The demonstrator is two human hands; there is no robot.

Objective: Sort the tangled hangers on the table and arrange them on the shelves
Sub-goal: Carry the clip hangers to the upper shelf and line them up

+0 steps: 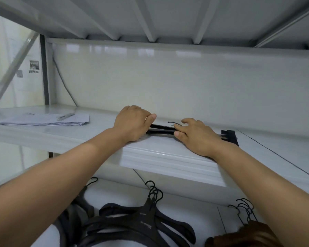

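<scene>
On the white metal shelf (pixel 168 155), left hand (pixel 132 122) and right hand (pixel 196 134) fingers curled, pressing on a flat stack of black clip hangers (pixel 161 130); black plastic hangers (pixel 143 221) below.

1. A stack of papers (pixel 43 119) is laid flat at far left.
2. A pen (pixel 65 116) is rested on the papers.
3. A photo (pixel 34 65) is fixed to the left wall.

Your hands cover most of the black hangers (pixel 161 130) on the shelf; bottom edge crops the hanger pile (pixel 132 227); papers (pixel 45 119) print unreadable.
</scene>
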